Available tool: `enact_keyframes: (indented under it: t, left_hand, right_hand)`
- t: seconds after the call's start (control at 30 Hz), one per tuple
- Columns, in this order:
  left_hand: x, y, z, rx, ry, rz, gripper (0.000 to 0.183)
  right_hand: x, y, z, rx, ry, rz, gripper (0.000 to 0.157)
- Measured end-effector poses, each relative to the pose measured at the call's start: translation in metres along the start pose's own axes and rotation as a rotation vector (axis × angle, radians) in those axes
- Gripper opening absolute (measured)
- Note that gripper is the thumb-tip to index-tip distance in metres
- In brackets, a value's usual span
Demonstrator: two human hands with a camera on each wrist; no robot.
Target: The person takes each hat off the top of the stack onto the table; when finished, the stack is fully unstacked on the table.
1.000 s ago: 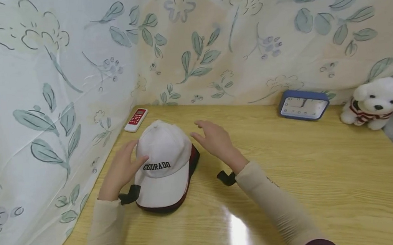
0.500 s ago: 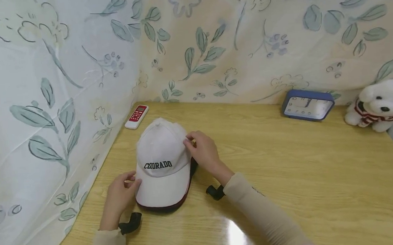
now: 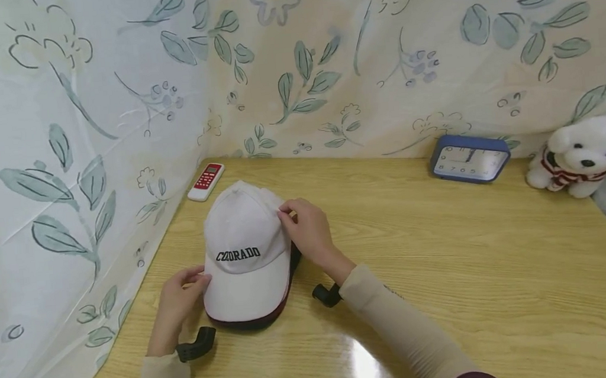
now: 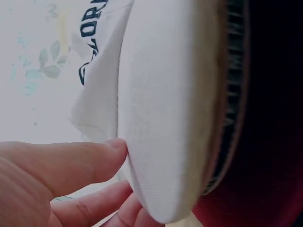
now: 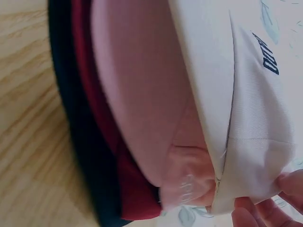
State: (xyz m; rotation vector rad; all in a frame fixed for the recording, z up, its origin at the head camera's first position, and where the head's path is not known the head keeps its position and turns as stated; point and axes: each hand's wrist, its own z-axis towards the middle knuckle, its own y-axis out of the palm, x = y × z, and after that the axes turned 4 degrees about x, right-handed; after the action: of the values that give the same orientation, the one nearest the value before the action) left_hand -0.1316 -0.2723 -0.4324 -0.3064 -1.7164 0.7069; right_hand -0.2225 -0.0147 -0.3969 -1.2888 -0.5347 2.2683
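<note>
A white baseball cap (image 3: 245,235) lettered "COLORADO" tops a stack of nested caps on the wooden table. In the right wrist view, a pink cap (image 5: 137,85), a dark red cap (image 5: 137,198) and a black cap (image 5: 87,156) show beneath it. My left hand (image 3: 177,300) pinches the white cap at its left side, where brim meets crown, thumb above and fingers below. On the other side, my right hand (image 3: 310,233) pinches the crown's right edge between thumb and fingers. The far side of the stack is hidden.
A white and red remote control (image 3: 206,182) lies at the table's back left corner. Toward the back right stand a blue clock (image 3: 470,159) and a white toy dog (image 3: 581,158). Floral cloth (image 3: 252,80) hangs along the left and back of the table (image 3: 447,260).
From beside the cap, both hands have come in to pinch it, the left moving nearer the brim and the right moving left onto the crown. The stack has stayed in place.
</note>
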Motion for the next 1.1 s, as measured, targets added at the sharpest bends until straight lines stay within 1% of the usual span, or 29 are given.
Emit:
enact_keyframes:
  t: [0.2, 0.27, 0.4, 0.53, 0.67, 0.77, 0.87, 0.97, 1.1]
  left_hand:
    - [0.003, -0.006, 0.000, -0.005, -0.065, -0.101, 0.045]
    - [0.006, -0.009, -0.001, 0.005, -0.062, -0.119, 0.045]
    - [0.016, -0.016, -0.004, 0.035, -0.033, -0.122, 0.045]
    - [0.030, -0.022, -0.007, 0.049, -0.003, -0.117, 0.047]
    - [0.050, -0.020, -0.008, 0.042, 0.052, -0.140, 0.044]
    - [0.068, -0.010, -0.009, 0.022, 0.110, -0.192, 0.040]
    - [0.086, 0.007, -0.008, -0.009, 0.165, -0.265, 0.034]
    - [0.104, 0.030, -0.008, -0.030, 0.219, -0.329, 0.030]
    - [0.126, 0.067, -0.011, -0.065, 0.276, -0.377, 0.029]
  right_hand:
    - [-0.010, -0.003, 0.006, 0.018, -0.034, 0.005, 0.009]
    - [-0.014, -0.005, 0.008, 0.025, -0.050, 0.015, 0.009]
    - [-0.020, -0.011, 0.013, 0.056, -0.083, 0.017, 0.008]
    - [-0.025, -0.023, 0.016, 0.090, -0.096, 0.020, 0.008]
    - [-0.023, -0.042, 0.019, 0.124, -0.093, 0.036, 0.009]
    - [-0.012, -0.060, 0.021, 0.152, -0.075, 0.036, 0.009]
    - [0.002, -0.083, 0.022, 0.177, -0.045, 0.022, 0.010]
    - [0.017, -0.109, 0.019, 0.206, -0.017, -0.007, 0.012]
    - [0.039, -0.145, 0.011, 0.255, 0.034, -0.076, 0.015]
